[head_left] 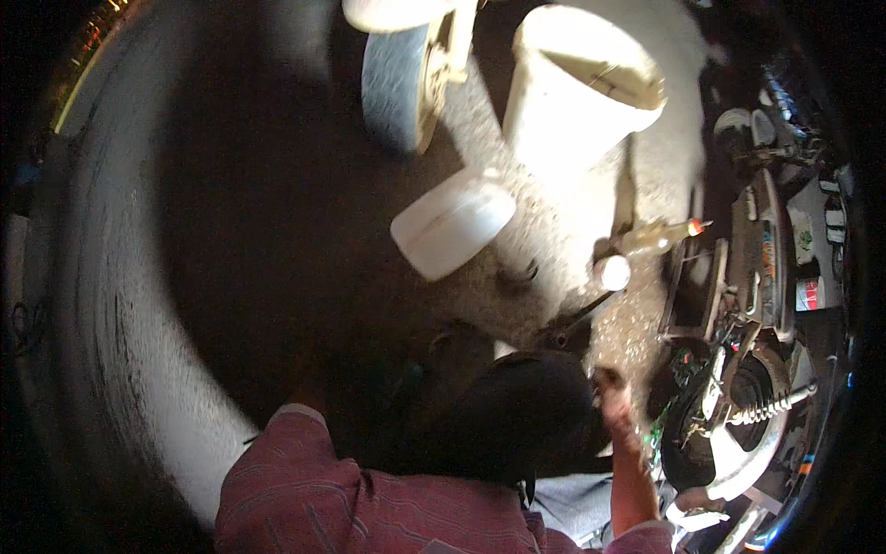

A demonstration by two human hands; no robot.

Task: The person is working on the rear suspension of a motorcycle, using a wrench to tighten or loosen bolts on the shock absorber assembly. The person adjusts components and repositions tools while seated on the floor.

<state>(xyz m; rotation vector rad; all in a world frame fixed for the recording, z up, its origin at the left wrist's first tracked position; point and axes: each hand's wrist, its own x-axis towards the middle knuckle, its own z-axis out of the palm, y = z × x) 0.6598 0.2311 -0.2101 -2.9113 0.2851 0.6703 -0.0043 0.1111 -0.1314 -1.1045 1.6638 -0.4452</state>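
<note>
My right hand point(613, 395) is blurred and reaches toward the rear wheel point(729, 434) of a motorcycle at the lower right, beside a coiled shock spring point(771, 406). I cannot tell whether it grips anything. My left arm, in a maroon striped sleeve point(295, 471), stretches up into deep shadow, and the hand itself is lost in the dark. A large dark rounded shape point(503, 415) lies between my arms.
On the lit gravel stand a white jerrycan point(452, 222), a tall white bucket point(577, 92) and a leaning tyre point(397, 83). A clear bottle with a red cap point(660, 235) and a small white round object point(611, 272) lie near the motorcycle frame point(761, 249).
</note>
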